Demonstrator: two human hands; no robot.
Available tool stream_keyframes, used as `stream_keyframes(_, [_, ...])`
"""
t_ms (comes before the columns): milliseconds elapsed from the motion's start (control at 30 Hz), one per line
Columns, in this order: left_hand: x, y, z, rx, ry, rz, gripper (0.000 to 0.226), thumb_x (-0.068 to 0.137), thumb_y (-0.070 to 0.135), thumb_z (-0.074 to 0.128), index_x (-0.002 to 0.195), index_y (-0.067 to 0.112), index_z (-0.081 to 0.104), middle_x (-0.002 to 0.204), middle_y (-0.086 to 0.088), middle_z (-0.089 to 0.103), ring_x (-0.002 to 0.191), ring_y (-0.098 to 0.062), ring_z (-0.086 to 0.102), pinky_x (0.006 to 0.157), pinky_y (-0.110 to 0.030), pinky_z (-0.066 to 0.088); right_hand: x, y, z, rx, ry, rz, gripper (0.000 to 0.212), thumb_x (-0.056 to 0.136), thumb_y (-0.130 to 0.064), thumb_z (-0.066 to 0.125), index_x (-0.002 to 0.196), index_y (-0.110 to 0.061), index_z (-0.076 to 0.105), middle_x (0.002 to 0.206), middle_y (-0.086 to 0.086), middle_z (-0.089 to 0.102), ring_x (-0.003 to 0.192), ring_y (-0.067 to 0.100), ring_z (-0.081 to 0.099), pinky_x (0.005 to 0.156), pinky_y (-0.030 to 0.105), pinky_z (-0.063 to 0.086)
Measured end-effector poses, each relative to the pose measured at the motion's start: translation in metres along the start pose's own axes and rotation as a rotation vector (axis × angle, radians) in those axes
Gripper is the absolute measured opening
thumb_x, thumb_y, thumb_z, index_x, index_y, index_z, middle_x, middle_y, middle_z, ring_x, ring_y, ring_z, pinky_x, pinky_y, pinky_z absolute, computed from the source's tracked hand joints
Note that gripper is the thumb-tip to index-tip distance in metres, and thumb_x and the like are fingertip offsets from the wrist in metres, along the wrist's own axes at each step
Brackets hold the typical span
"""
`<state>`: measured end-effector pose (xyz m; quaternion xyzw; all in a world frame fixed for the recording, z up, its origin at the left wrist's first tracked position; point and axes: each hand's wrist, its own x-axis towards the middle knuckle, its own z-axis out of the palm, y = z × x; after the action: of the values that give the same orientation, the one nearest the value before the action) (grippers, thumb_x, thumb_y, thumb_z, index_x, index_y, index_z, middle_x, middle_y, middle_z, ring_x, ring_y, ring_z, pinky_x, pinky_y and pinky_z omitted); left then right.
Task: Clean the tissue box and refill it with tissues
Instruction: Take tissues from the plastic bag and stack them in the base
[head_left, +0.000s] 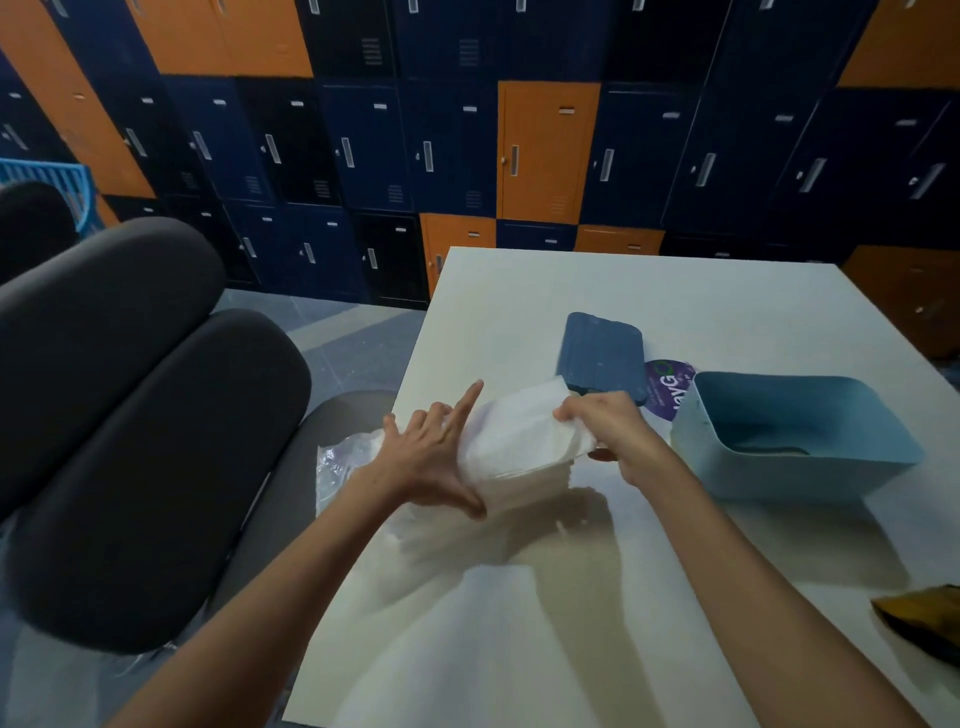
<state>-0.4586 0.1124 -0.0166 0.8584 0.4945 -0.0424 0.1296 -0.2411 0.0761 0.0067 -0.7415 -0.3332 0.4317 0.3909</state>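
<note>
Over tabletop (519, 291): left hand (426, 460), fingers spread, presses side of tissue stack (519, 452); right hand (610, 428) pinches its other end. Blue tissue box (769, 467) just beside.

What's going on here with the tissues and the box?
A person holds a stack of tissues over the table, left hand pressed flat against one end, right hand gripping the other. The box stands open to the right, and its lid lies behind the tissues. The stack is not yet in the box.
</note>
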Motion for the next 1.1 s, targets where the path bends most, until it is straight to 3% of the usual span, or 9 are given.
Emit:
stream_keyframes(67, [0.0,0.0,-0.001,-0.007,-0.01,0.007,0.142,0.05,0.07,0.075,0.143,0.04,-0.028,0.143,-0.009,0.033,0.133,-0.031,0.032,0.108,-0.067,0.012,0.002,0.003,-0.003,0.007,0.001,0.029,0.01,0.084,-0.02,0.067,0.082,-0.019,0.057,0.106,0.007,0.055,0.103,0.025,0.054,0.085,0.039,0.052])
stream_keyframes(233, [0.0,0.001,0.001,0.001,-0.014,0.02,0.141,0.052,0.071,0.075,0.143,0.04,-0.028,0.148,-0.011,0.028,0.136,-0.034,0.028,0.109,-0.066,0.012,0.002,0.012,0.001,0.044,-0.096,0.043,0.019,0.087,-0.017,0.068,0.103,-0.009,0.061,0.103,0.007,0.062,0.092,0.022,0.06,0.079,0.037,0.054])
stream_keyframes(433, [-0.003,-0.002,0.0,-0.011,0.001,0.034,0.139,0.053,0.071,0.074,0.144,0.04,-0.026,0.149,-0.009,0.027,0.136,-0.033,0.028,0.11,-0.066,0.014,0.011,0.01,-0.008,0.159,0.026,0.025,0.013,0.085,-0.012,0.069,0.095,-0.008,0.063,0.098,0.009,0.062,0.088,0.023,0.06,0.065,0.032,0.053])
stream_keyframes(600, [-0.002,-0.003,0.002,-0.01,-0.003,0.05,0.138,0.055,0.073,0.073,0.143,0.039,-0.027,0.15,-0.009,0.026,0.137,-0.033,0.027,0.11,-0.067,0.014,0.006,0.02,0.0,0.032,-0.165,0.247,0.043,0.081,-0.03,0.076,0.11,-0.003,0.059,0.106,0.013,0.063,0.085,0.025,0.062,0.066,0.033,0.057])
stream_keyframes(800, [-0.004,-0.006,0.003,-0.022,0.0,0.064,0.137,0.055,0.072,0.073,0.144,0.04,-0.026,0.15,-0.009,0.025,0.137,-0.033,0.027,0.11,-0.066,0.015,0.007,0.012,-0.011,0.17,-0.062,0.08,0.031,0.076,-0.013,0.078,0.104,-0.006,0.065,0.095,0.007,0.068,0.082,0.02,0.062,0.065,0.031,0.051])
stream_keyframes(900, [-0.003,-0.008,0.005,-0.038,0.004,0.062,0.138,0.053,0.072,0.072,0.143,0.042,-0.027,0.149,-0.007,0.025,0.136,-0.032,0.029,0.109,-0.065,0.015,0.009,0.012,-0.022,0.393,0.026,0.069,0.019,0.078,-0.014,0.074,0.094,-0.01,0.065,0.092,0.009,0.066,0.078,0.021,0.061,0.063,0.032,0.05])
stream_keyframes(967, [-0.004,-0.007,0.005,-0.045,0.005,0.059,0.137,0.053,0.072,0.072,0.143,0.042,-0.027,0.15,-0.007,0.024,0.137,-0.032,0.028,0.11,-0.066,0.015,0.005,0.018,-0.023,0.558,-0.046,0.118,0.015,0.082,-0.017,0.071,0.094,-0.014,0.064,0.093,0.01,0.067,0.082,0.024,0.062,0.067,0.037,0.052])
stream_keyframes(1033, [-0.005,-0.006,0.005,-0.049,0.0,0.049,0.137,0.053,0.072,0.073,0.143,0.042,-0.026,0.15,-0.008,0.024,0.137,-0.033,0.028,0.11,-0.066,0.015,0.002,0.028,-0.017,0.574,-0.169,0.137,0.022,0.084,-0.014,0.07,0.105,-0.014,0.064,0.101,0.012,0.069,0.089,0.028,0.064,0.073,0.042,0.055])
stream_keyframes(1100, [-0.007,-0.006,0.005,-0.055,0.007,0.043,0.138,0.051,0.074,0.073,0.144,0.042,-0.025,0.151,-0.008,0.024,0.137,-0.033,0.028,0.109,-0.066,0.014,-0.001,0.032,-0.017,0.548,-0.165,0.095,0.03,0.085,-0.004,0.065,0.114,-0.009,0.06,0.104,0.014,0.067,0.091,0.028,0.064,0.075,0.044,0.055])
